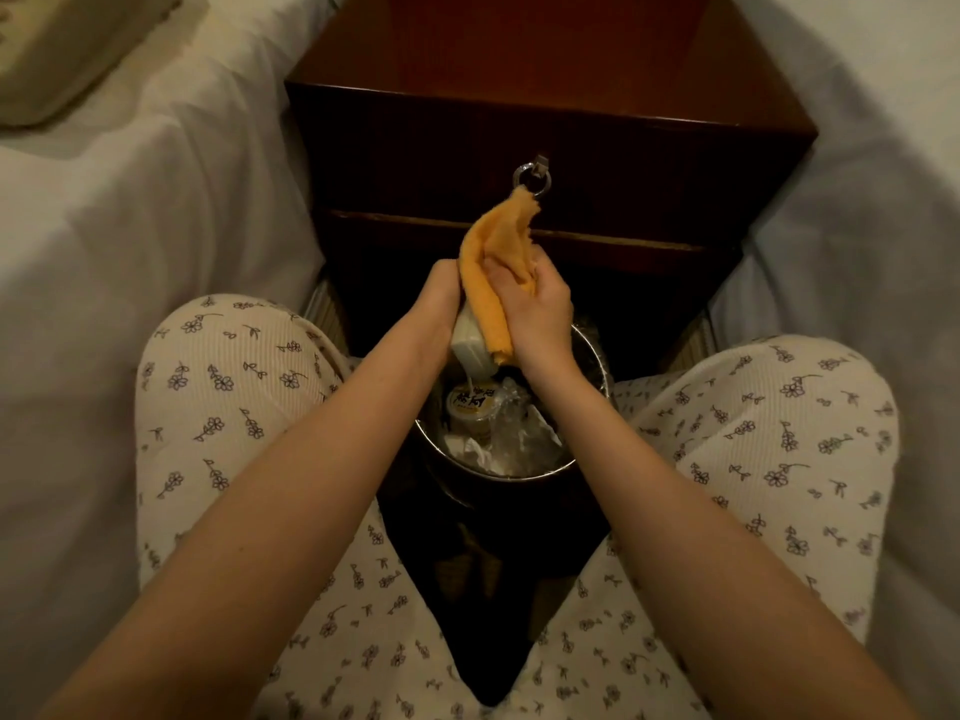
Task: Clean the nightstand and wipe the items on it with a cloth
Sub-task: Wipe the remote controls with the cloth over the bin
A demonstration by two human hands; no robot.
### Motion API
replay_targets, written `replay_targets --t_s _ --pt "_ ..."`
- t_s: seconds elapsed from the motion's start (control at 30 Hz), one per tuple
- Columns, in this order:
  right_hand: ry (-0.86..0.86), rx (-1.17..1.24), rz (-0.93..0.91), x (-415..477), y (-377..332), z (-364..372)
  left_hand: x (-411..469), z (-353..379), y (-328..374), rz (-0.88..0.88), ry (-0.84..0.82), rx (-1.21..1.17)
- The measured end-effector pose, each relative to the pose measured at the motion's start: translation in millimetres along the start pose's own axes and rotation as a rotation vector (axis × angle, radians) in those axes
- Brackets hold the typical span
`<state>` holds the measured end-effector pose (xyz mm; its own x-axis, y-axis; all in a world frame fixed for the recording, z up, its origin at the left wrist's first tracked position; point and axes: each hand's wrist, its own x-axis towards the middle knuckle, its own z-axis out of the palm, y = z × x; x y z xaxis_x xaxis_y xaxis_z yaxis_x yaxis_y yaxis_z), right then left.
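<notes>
Your orange cloth (pixel 493 283) is soft and creased. It is folded lengthwise over a small white block (pixel 470 348), and its frayed upper end stands up and reaches the ring pull (pixel 532 179) on the nightstand (pixel 519 122). Your left hand (pixel 434 309) grips the block from the left, fingers curled round it. Your right hand (pixel 540 314) holds the cloth against the block's other side, with thumb and fingers bent round the fabric. What the block is cannot be told, since only its lower corner shows below the cloth.

The nightstand is dark red-brown wood and stands straight ahead of you. Its front has 1 drawer, and the metal ring hangs at the drawer's middle.

Both hands are directly above a round metal-rimmed bin (pixel 595 358) on the floor between your knees, just in front of the nightstand's base. Inside it lie a pale cup (pixel 470 407), crumpled clear plastic and white tissue.

2 white beds flank you, the left bed (pixel 130 200) with a beige pillow (pixel 62 54) and the right bed (pixel 857 226). Your trousers (pixel 234 407) are cream with small dark flower prints.

The cup's lid bears dark brush-style characters, too small to read with certainty.
</notes>
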<state>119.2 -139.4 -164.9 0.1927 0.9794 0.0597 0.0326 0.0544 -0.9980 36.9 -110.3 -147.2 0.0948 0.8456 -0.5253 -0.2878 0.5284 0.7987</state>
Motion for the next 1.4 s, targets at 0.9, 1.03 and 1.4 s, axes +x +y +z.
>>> replay_targets --t_s 0.9,1.03,1.4 --pt "0.068 0.069 0.589 34.8 16.9 -34.4 -11.7 -6.3 -3.2 -0.269 -0.297 0.392" --pt "0.117 0.071 0.574 32.2 18.9 -34.0 -15.4 -4.9 -2.6 -0.26 -0.254 0.336" --pt "-0.001 -0.388 0.322 -3.5 31.4 -10.2 -5.3 -8.8 -5.8 -0.118 0.074 0.057"
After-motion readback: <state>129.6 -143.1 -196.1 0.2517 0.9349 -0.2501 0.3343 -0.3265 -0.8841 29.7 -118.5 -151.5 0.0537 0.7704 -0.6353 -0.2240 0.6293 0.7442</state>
